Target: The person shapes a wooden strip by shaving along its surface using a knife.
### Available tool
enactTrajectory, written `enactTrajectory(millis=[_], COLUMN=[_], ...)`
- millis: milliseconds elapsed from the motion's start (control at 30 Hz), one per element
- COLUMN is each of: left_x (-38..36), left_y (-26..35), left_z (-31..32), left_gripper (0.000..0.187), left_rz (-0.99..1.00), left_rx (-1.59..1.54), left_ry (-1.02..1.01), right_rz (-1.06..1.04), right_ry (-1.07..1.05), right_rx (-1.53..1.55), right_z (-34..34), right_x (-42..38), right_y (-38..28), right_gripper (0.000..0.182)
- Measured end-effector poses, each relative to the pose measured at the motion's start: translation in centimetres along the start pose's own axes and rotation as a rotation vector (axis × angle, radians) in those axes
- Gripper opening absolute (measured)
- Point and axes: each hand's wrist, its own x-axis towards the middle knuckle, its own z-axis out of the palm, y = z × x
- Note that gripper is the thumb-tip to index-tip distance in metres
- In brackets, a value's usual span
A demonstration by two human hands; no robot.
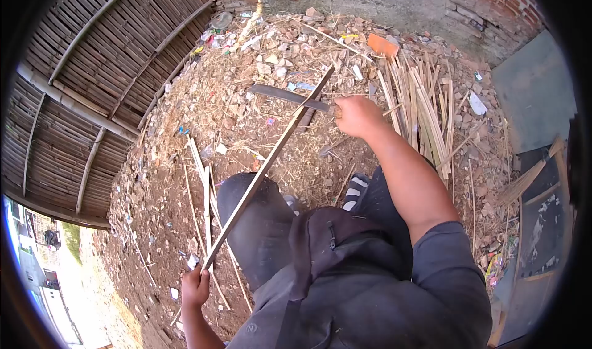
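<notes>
My right hand [359, 116] is wrapped round the handle of a machete [290, 96], its dark blade pointing left. The blade crosses a long bamboo strip [265, 167] near the strip's far end. That strip slants across my left thigh, and its near end is gripped in my left hand [195, 286]. Beneath the crossing, a short dark piece of wood [306, 118] shows partly behind the blade. On the ground beside my left leg lie several cut bamboo strips [206, 207].
A pile of split bamboo strips [425, 114] lies right of my right forearm. Rubble and litter [277, 59] cover the ground ahead up to a wall [394, 10]. A bamboo wall [105, 71] stands at left, with grey panels [533, 96] at right.
</notes>
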Motion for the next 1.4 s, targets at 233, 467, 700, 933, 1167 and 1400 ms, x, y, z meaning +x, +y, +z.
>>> enactTrajectory(millis=[233, 467, 700, 933, 1167, 1400], left_x=[-0.7, 0.5, -1.5, -1.3, -1.5, -2.6], left_y=[-0.1, 0.6, -1.2, -2.3, -1.5, -1.8], left_z=[0.3, 0.4, -1.4, -0.6, -0.4, -0.9], left_gripper=[0.038, 0.041, 0.036, 0.042, 0.043, 0.038], left_rz=[-0.019, -0.013, -0.068, -0.104, -0.137, -0.111], left_rx=[-0.001, -0.023, 0.034, -0.037, -0.059, 0.014], left_ry=[0.034, 0.003, 0.060, 0.006, 0.008, 0.056], right_rz=[-0.089, -0.498, 0.098, 0.121, -0.173, -0.171], right_ry=[0.044, -0.056, 0.077, -0.003, 0.002, -0.110], right_rx=[-0.056, -0.180, -0.029, 0.136, -0.106, -0.076], right_z=[0.9, 1.8, 1.5, 2.1, 0.7, 0.0], right_x=[-0.1, -1.1, 1.8, 2.0, -0.2, -0.4], right_y=[-0.8, -2.8, 4.1, 4.0, 0.3, 0.3], right_gripper=[0.027, 0.020, 0.024, 0.025, 0.022, 0.021])
